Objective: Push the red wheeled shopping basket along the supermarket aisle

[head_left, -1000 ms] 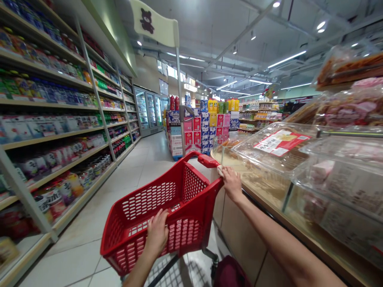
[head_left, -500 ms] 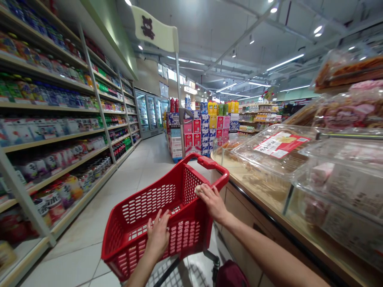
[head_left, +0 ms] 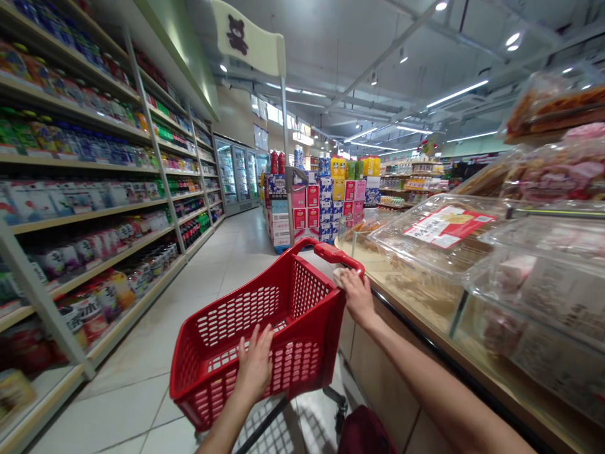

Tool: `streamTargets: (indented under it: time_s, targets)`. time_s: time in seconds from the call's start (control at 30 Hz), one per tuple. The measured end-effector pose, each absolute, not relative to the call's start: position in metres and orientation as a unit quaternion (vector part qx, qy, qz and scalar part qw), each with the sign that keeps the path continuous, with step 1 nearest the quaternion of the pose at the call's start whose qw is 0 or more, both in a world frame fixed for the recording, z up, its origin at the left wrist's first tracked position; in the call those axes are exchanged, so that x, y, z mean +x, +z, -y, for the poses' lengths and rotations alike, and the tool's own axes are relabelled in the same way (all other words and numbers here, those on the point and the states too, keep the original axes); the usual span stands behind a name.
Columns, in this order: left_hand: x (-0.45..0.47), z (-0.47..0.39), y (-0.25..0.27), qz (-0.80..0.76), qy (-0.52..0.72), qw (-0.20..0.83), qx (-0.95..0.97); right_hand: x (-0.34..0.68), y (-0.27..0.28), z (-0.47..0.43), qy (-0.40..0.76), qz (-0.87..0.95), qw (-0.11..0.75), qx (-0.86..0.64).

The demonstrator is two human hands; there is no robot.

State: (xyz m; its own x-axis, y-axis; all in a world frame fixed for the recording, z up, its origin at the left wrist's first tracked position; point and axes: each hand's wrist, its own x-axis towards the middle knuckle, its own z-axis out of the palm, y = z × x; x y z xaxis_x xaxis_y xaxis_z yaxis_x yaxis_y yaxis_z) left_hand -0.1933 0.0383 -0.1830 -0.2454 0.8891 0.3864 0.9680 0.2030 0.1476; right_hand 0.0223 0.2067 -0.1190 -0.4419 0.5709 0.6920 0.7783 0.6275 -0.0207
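A red plastic shopping cart (head_left: 255, 309) stands in front of me, its perforated basket holding nothing that I can see. My left hand (head_left: 255, 362) lies over the near side rim, fingers stretched out and slightly apart, with nothing in it. Up by the cart's handle (head_left: 333, 253), at the right end of that rim, is my right hand (head_left: 358, 293). It presses a small white cloth or wipe (head_left: 337, 277) against the red plastic; most of the cloth is hidden under the fingers.
Drink shelves (head_left: 99, 170) line the left side. On the right, a display counter (head_left: 425, 328) with clear plastic food boxes (head_left: 439, 236) runs close along the cart. Stacked cartons (head_left: 316, 202) stand ahead by a pole sign (head_left: 250, 38). Tiled floor (head_left: 198, 284) stretches along the aisle.
My right hand has slid with the cloth up and right along the rim toward the handle. The left hand stays on the near rim. The cart sits slightly further right in view.
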Motion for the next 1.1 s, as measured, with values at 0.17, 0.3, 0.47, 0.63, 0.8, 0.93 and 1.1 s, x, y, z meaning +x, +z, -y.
streamTargets:
  time_s: [0.17, 0.3, 0.47, 0.63, 0.8, 0.93, 1.1]
  targets:
    - [-0.193, -0.038, -0.184, 0.767, -0.179, 0.112, -0.606, 0.019, -0.126, -0.202, -0.172, 0.882, 0.322, -0.299]
    - [-0.192, -0.037, -0.183, 0.769, -0.177, 0.106, -0.605, 0.020, -0.124, -0.205, -0.169, 0.873, 0.321, -0.327]
    - [-0.191, -0.038, -0.182, 0.770, -0.164, 0.100, -0.608, 0.014, -0.129, -0.202, -0.168, 0.856, 0.333, -0.358]
    - [-0.190, -0.038, -0.181, 0.768, -0.155, 0.098, -0.614, 0.009, -0.136, -0.196, -0.166, 0.885, 0.323, -0.291]
    - [-0.189, -0.039, -0.182, 0.771, -0.141, 0.105, -0.612, 0.002, -0.138, -0.185, -0.152, 0.855, 0.333, -0.368]
    - [-0.190, -0.038, -0.183, 0.772, -0.124, 0.107, -0.614, -0.002, -0.146, -0.178, -0.165, 0.927, 0.279, -0.189]
    - [-0.184, -0.042, -0.183, 0.777, -0.108, 0.118, -0.609, 0.013, -0.132, -0.208, -0.139, 0.833, 0.372, -0.385]
